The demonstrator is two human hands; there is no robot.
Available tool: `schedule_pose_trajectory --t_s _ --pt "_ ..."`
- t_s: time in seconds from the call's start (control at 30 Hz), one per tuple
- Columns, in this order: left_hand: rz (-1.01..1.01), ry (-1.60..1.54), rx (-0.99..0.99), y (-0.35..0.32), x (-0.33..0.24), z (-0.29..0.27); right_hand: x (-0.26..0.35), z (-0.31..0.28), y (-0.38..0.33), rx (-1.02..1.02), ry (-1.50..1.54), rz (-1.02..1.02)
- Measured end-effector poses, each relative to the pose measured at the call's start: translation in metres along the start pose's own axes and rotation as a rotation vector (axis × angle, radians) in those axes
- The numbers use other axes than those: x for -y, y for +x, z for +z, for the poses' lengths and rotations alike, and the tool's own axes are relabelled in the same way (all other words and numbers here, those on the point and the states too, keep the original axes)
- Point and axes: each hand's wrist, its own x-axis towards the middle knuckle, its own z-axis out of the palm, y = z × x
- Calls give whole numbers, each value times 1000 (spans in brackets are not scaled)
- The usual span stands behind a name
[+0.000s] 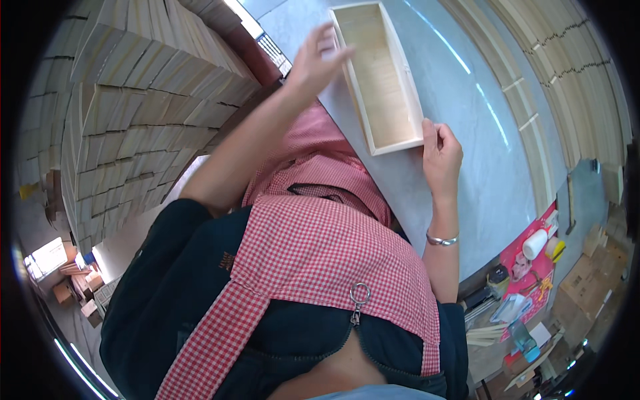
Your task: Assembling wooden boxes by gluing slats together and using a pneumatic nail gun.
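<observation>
In the head view, a long open wooden box [383, 80] lies on the grey table [467, 133] in the upper middle of the frame. The box is put together and has nothing inside. It has no lid. The right hand [440, 153] touches its near corner, fingers bent and close together. The left hand [319, 59] is by its far left side, fingers spread wide, holding nothing. Stacks of wooden boards [133, 113] fill the upper left. Curved wooden strips [567, 80] lie at the upper right.
</observation>
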Motion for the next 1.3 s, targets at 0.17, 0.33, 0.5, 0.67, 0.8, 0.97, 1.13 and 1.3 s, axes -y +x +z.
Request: schedule_pose_trajectory --t_s 0.17,0.33,0.5,0.67,0.8,0.97,1.13,1.3 --pt "-616 -332 331 -75 -23 -6 3 11 16 24 -86 -178" --pt "-316 -76 294 -83 -1 -11 14 32 20 159 -335 -439" --pt "-52 351 -88 -73 30 -25 39 85 -1 82 -305 -476" --pt "-51 -380 -237 -91 -33 -117 109 113 -32 142 370 -484" --pt "299 -578 -512 -114 -70 -209 116 123 -35 222 340 -490" --pt "382 -257 -977 -151 -114 -350 119 150 -50 353 246 -422" --pt "340 -256 -944 -118 -117 -420 105 167 -53 398 152 -526" --pt "224 -231 -878 -59 -79 -429 116 169 -46 386 102 -568"
